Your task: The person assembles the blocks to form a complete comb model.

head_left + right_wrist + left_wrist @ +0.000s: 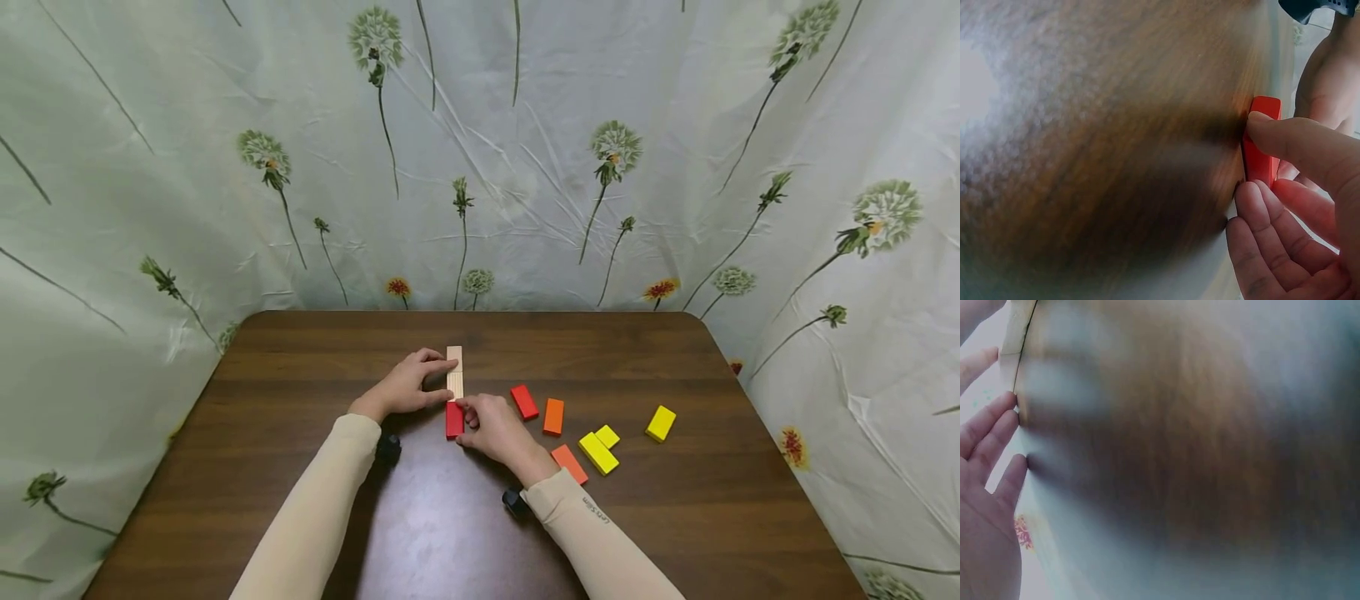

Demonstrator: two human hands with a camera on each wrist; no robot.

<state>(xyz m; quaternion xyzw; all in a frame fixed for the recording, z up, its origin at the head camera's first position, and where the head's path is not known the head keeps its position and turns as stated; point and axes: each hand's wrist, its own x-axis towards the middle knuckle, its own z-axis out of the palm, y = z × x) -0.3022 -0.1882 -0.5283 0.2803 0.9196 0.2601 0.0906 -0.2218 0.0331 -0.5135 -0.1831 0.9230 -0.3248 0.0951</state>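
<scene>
Two pale wooden blocks, a far one (454, 355) and a nearer one (455, 383), lie end to end in a row. A red block (454, 422) continues the row at its near end. My left hand (405, 385) lies to the left of the pale blocks, its fairly straight fingers touching them near the joints. From the right, my right hand (495, 427) holds the red block with thumb and forefinger; in the right wrist view the thumb rests on the red block (1263, 153) while the other fingers bend beside it.
Right of the hands lie loose blocks: a red one (524, 402), an orange one (553, 417), a red-orange one (570, 464) partly behind the right wrist, and several yellow ones (598, 455). A floral curtain (525, 167) hangs behind the brown table (315, 358).
</scene>
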